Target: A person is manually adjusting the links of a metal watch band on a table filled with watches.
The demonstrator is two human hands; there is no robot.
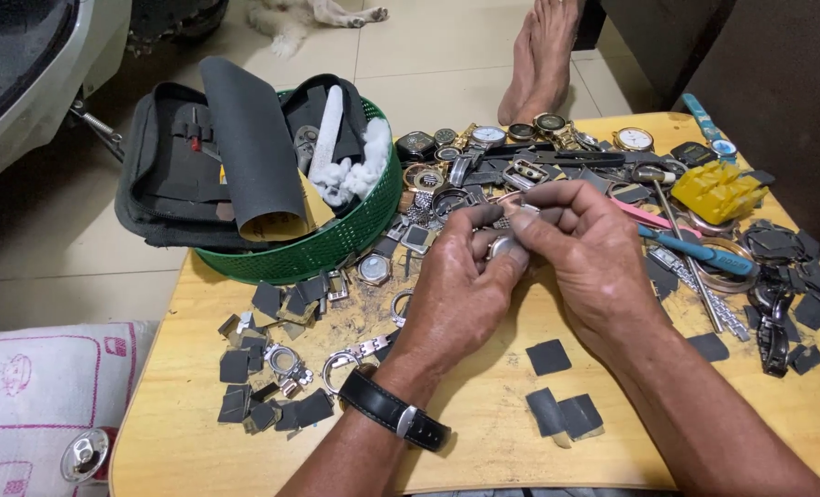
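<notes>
Both hands meet above the middle of a small wooden table [484, 414]. My left hand [456, 294], with a black watch on its wrist, pinches a small silver watch case [500, 245] between thumb and fingers. My right hand [594, 262] presses a dark grey strip of sandpaper [539, 195] against that case from the right. Most of the case is hidden by the fingers.
A green basket [336, 244] at the left holds a black tool pouch, rolled sandpaper and cotton. Watches, cases and bands [520, 152] crowd the far side. A yellow cloth [716, 190], a blue-handled tool [695, 248] and sandpaper scraps [267, 387] lie around. Someone's bare foot [543, 55] rests beyond the table.
</notes>
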